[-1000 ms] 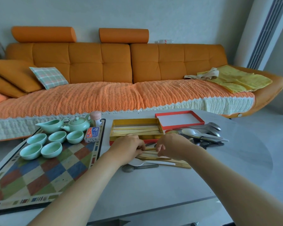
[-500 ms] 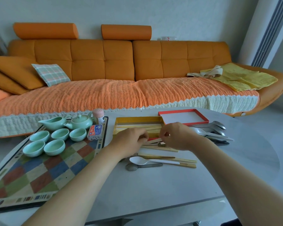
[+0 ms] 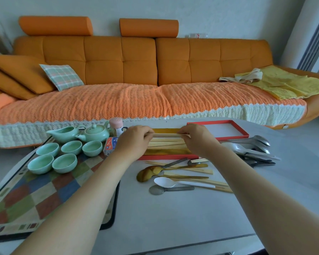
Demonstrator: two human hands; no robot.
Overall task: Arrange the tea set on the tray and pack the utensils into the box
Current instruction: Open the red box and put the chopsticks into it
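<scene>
Head view: the chopsticks (image 3: 164, 135), gathered off the table (image 3: 173, 218) a second ago, now hang over the gold-lined box (image 3: 166, 157) at frame centre, with the left hand (image 3: 134, 140) and right hand (image 3: 195, 138) each pinching an end. They look ready to lay in. The spoons (image 3: 164, 182) and more sticks at lower centre are not yet packed.

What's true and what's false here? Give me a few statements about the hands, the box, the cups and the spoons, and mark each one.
1. The left hand and right hand both pinch chopsticks over the box. True.
2. Five green cups sit on the tray. True.
3. The white spoon is already in the box. False: it lies on the table, in front of the box.
4. The red lid covers the box. False: it lies open side up beside the box, which is uncovered.
</scene>
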